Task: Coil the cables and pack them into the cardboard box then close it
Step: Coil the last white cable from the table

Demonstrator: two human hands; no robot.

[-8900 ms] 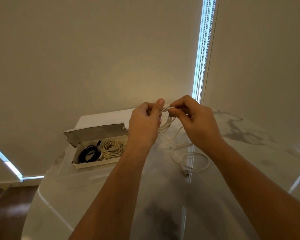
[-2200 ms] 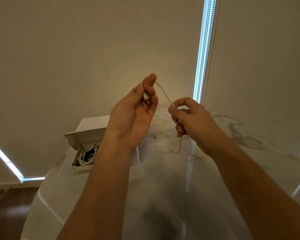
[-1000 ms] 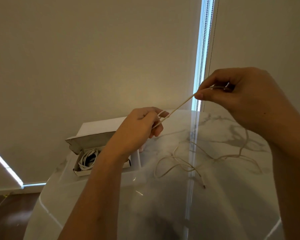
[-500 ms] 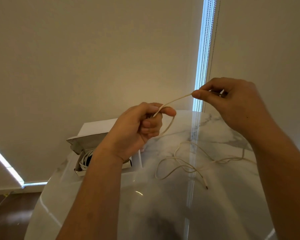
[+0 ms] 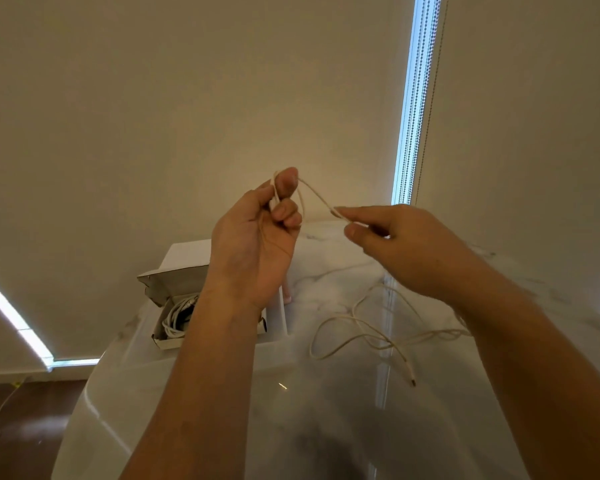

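Your left hand [image 5: 253, 244] grips first loop of cream cable [image 5: 361, 327], fingers curled. Right hand [image 5: 406, 247] pinches strand nearby. Slack trails across marble table [image 5: 326, 427]; cardboard box [image 5: 174, 306] open, left. Feed even loops, keep light tension, avoid twisting.

A glossy white marble-patterned table [image 5: 326, 410] with grey veining carries an open cardboard box [image 5: 168, 336] at its far left edge, holding coiled white cables [image 5: 177, 315]. A loose cream cable [image 5: 364, 327] trails in slack loops across the centre, its plug end lying free.
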